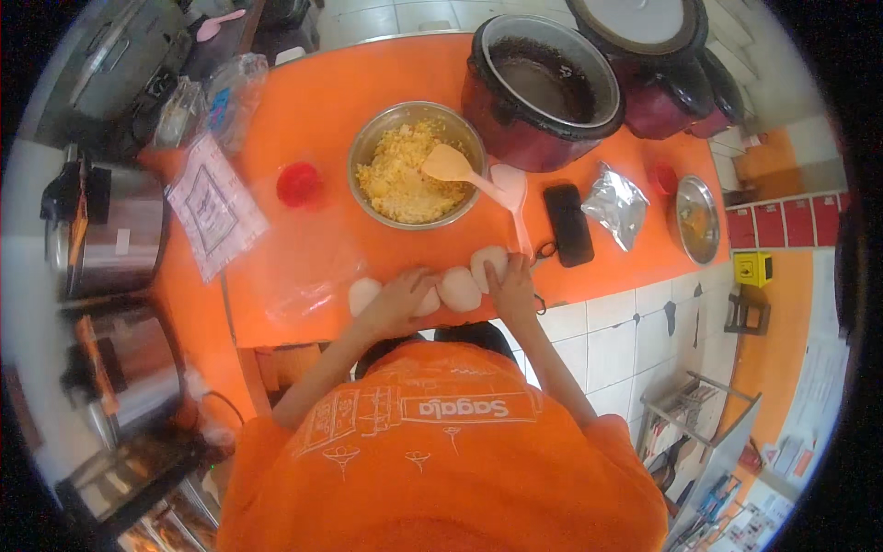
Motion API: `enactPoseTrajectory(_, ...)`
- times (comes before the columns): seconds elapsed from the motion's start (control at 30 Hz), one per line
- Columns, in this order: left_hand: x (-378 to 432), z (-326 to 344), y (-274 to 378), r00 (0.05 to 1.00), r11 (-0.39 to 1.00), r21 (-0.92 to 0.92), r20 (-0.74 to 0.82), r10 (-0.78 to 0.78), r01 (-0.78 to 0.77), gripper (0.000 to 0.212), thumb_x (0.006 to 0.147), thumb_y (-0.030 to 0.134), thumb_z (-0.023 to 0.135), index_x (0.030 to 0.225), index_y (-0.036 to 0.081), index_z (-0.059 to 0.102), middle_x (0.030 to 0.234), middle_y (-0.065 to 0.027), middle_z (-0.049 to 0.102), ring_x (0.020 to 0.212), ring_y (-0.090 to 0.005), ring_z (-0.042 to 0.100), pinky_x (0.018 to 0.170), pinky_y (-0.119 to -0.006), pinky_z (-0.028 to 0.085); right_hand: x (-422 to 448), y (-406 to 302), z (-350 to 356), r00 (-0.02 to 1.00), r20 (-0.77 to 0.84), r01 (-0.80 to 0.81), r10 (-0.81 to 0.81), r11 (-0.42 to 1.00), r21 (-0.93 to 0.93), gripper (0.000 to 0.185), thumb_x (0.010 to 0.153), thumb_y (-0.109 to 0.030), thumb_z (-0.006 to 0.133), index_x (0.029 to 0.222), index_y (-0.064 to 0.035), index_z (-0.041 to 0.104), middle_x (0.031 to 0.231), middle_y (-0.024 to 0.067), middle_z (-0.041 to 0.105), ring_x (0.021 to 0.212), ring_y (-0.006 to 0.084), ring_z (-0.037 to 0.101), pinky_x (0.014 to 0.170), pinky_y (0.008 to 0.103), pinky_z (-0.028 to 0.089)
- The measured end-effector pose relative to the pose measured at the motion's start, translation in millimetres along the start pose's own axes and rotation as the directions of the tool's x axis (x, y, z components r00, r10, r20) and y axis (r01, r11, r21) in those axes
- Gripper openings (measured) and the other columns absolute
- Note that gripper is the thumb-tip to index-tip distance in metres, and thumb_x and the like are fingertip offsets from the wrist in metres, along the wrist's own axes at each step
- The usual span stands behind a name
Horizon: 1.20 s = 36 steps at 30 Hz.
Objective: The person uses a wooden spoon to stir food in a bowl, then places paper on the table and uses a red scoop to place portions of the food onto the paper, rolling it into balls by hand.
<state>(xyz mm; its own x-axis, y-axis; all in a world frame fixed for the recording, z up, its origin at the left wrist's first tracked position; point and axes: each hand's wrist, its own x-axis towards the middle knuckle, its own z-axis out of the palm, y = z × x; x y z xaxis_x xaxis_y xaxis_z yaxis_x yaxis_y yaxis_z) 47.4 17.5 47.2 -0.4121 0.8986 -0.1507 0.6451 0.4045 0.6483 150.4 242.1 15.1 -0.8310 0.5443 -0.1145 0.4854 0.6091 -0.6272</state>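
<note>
Several white rounded lumps lie in a row along the near edge of the orange table; what they are made of is not clear. My left hand [400, 300] lies over one lump [429, 303] and partly hides it, close beside the leftmost lump [363, 295]. Between my hands sits another lump [460, 290], with no hand on it. At the right end, my right hand [512, 283] has its thumb and fingers around the last lump [487, 268]. Beyond them stands a steel bowl [354, 186] of yellow rice [400, 172], with a pale rice paddle [448, 163] resting in it.
A pink paddle [509, 181], a black phone [568, 224], scissors [546, 250] and a foil packet [616, 207] lie to the right. Large cookers [493, 121] stand behind. Leftward are a red cup [298, 185], clear plastic [310, 290] and a printed paper packet [215, 207].
</note>
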Motion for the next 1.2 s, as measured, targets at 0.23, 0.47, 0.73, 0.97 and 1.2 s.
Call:
enactPoseTrajectory(0.23, 22, 31, 46, 0.954, 0.921, 0.32, -0.267, -0.138, 0.223, 0.082, 0.066, 0.047, 0.071, 0.13, 0.002, 0.043, 0.134, -0.0162, 0.041, 0.125, -0.0332, 0.039, 0.102, -0.054, 0.027, -3, -24, -27, 0.825, 0.212, 0.565, -0.524, 0.775, -0.283, 0.068, 0.075, -0.05, 0.065, 0.122, -0.0033, 0.048, 0.125, 0.0191, 0.044, 0.126, 0.0393, 0.036, 0.1, 0.0578, 0.028)
enactPoseTrajectory(0.47, 50, 37, 9, 0.937, 0.906, 0.395, -0.351, -0.002, 0.15, 0.072, 0.068, 0.035, 0.07, 0.128, 0.004, 0.045, 0.133, -0.0145, 0.044, 0.121, -0.0304, 0.042, 0.097, -0.052, 0.032, 13, -20, -3, 0.726, 0.158, 0.668, -0.67, 0.632, -0.393, 0.069, 0.069, -0.05, 0.067, 0.121, -0.0083, 0.05, 0.124, 0.0148, 0.045, 0.125, 0.0382, 0.034, 0.102, 0.0628, 0.022)
enactPoseTrajectory(0.73, -13, -18, 21, 0.893, 0.928, 0.231, -0.412, -0.18, 0.293, 0.07, 0.064, 0.018, 0.076, 0.124, 0.001, 0.045, 0.126, -0.0175, 0.046, 0.117, -0.0351, 0.044, 0.097, -0.047, 0.037, 29, -23, -9, 0.811, 0.163, 0.573, -0.562, 0.704, -0.42, 0.069, 0.078, -0.046, 0.062, 0.133, -0.0086, 0.042, 0.135, 0.0196, 0.038, 0.133, 0.0397, 0.025, 0.106, 0.063, 0.011)
enactPoseTrajectory(0.97, -62, 21, 2, 0.826, 0.884, 0.036, -0.375, -0.421, 0.467, 0.072, 0.066, 0.025, 0.076, 0.129, 0.009, 0.045, 0.125, -0.0218, 0.046, 0.112, -0.0396, 0.048, 0.094, -0.045, 0.042, 10, -27, -35, 0.831, 0.209, 0.557, -0.516, 0.768, -0.315, 0.076, 0.076, -0.04, 0.068, 0.137, -0.0086, 0.035, 0.141, 0.0184, 0.032, 0.134, 0.0392, 0.023, 0.108, 0.0624, 0.007)
enactPoseTrajectory(1.2, -1, 63, 42, 0.902, 0.919, -0.257, -0.237, -0.361, 0.3, 0.077, 0.065, 0.032, 0.077, 0.13, 0.007, 0.044, 0.122, -0.0204, 0.045, 0.111, -0.0401, 0.047, 0.09, -0.045, 0.045, -27, -17, -38, 0.635, 0.476, 0.67, -0.608, 0.741, 0.053, 0.063, 0.071, -0.027, 0.072, 0.125, -0.0077, 0.047, 0.128, 0.0182, 0.045, 0.119, 0.0385, 0.044, 0.095, 0.052, 0.04)
